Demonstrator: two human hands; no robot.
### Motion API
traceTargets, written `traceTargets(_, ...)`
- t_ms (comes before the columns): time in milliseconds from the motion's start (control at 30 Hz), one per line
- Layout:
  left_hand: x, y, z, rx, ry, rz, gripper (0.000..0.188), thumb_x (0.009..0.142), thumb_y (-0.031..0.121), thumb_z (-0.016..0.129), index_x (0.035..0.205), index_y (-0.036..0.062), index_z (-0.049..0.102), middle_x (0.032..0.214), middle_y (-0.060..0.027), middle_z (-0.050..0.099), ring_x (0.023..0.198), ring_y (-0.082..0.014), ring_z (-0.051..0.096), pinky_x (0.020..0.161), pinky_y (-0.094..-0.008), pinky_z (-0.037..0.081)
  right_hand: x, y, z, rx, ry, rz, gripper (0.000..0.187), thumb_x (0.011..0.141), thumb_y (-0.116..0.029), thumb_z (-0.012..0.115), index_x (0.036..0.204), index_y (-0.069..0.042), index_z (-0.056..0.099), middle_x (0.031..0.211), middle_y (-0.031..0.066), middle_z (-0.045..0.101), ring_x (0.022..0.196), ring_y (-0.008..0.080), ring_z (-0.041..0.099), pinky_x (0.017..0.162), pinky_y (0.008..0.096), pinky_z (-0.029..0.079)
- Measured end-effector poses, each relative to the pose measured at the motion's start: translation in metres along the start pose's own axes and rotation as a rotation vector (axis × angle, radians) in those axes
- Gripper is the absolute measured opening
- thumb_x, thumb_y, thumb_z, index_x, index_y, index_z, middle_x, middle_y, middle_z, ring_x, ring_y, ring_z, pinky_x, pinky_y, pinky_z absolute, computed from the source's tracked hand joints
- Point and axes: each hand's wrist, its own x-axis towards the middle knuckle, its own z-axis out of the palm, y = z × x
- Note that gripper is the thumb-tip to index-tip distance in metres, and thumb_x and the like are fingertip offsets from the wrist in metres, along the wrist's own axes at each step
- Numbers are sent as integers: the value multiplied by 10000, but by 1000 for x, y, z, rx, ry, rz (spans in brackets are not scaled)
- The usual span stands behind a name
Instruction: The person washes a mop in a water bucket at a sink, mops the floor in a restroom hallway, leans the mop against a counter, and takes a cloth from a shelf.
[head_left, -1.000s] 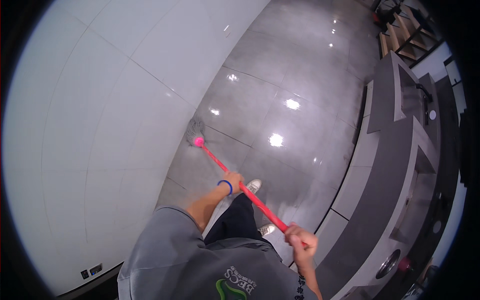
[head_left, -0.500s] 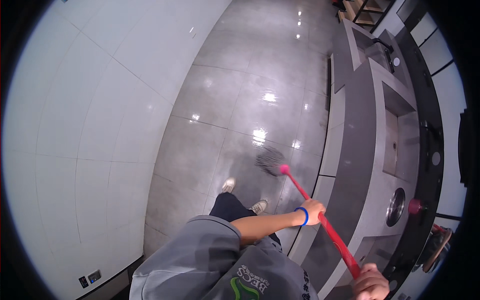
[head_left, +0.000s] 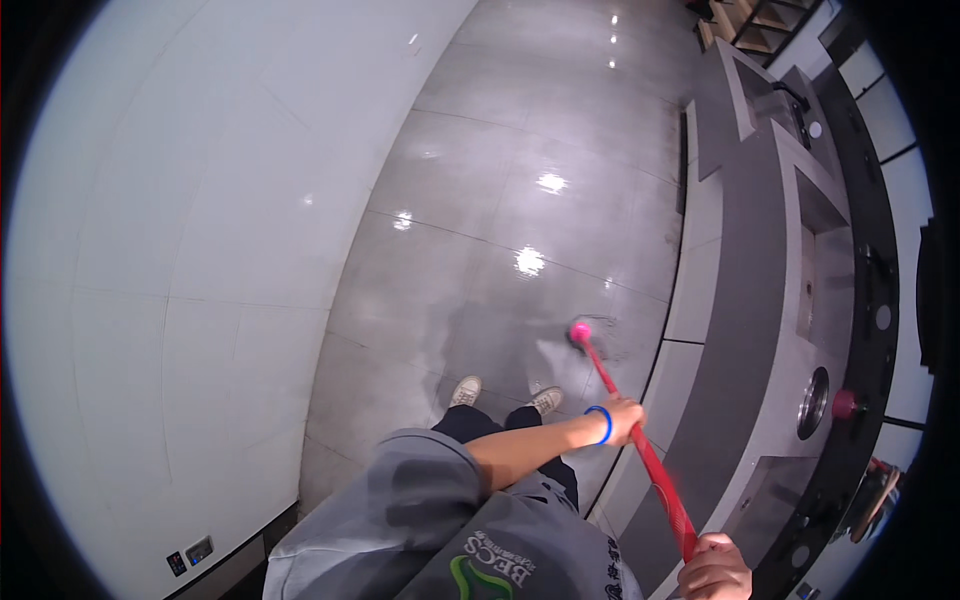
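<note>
I hold a mop (head_left: 658,478) with a long red handle, slanting from the lower right toward the floor ahead. My left hand (head_left: 624,419), with a blue band at its wrist, is closed round the middle of the handle. Higher up, near the handle's top end, my right hand (head_left: 716,569) is wrapped round it. At the far end a pink joint (head_left: 580,333) sits low over the tiles. The mop's dark strands are smeared and hard to make out, lying mostly right of the joint.
Shiny grey tiles (head_left: 500,200) reflect the ceiling lights. A white wall (head_left: 200,220) runs along the left. On the right stands a grey counter (head_left: 740,250) with recessed basins, black taps and a round metal cover (head_left: 814,404). Wooden shelves (head_left: 765,25) stand at the far right.
The mop's strands have swung from the left of the pink joint to its right. Both hands keep their hold on the handle. My feet now stand closer to level.
</note>
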Motion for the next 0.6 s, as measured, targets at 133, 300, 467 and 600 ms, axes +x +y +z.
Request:
traceTargets(133, -110, -52, -40, 131, 118, -116, 201, 677, 309, 679, 718, 117, 634, 776, -106, 628, 853, -302, 620, 742, -444, 457, 6, 8, 56, 221, 73, 34, 320, 630, -156, 635, 491, -79, 358, 465, 66, 432, 420, 222, 461, 601, 427, 398)
traceTargets(300, -276, -160, -97, 373, 59, -527, 224, 675, 346, 640, 678, 122, 625, 768, -122, 643, 805, -329, 631, 695, -468, 490, -3, 90, 164, 443, 19, 236, 304, 822, -119, 600, 585, 9, 459, 578, 101, 517, 525, 227, 495, 664, 405, 412)
traceTargets(467, -401, -205, -138, 458, -17, -877, 183, 735, 302, 630, 812, 143, 680, 936, -91, 667, 980, -295, 603, 841, -470, 454, -2, 139, 254, 699, -205, 158, 214, 782, 100, 534, 602, 12, 458, 644, 101, 521, 621, 241, 516, 737, 413, 405)
traceTargets(600, -388, -182, -116, 390, 28, -846, 192, 747, 302, 608, 815, 136, 676, 943, -82, 666, 1006, -282, 591, 886, -490, 424, -15, 122, 233, 591, -226, 162, 218, 767, 109, 538, 595, 7, 451, 639, 84, 523, 628, 229, 532, 774, 419, 414)
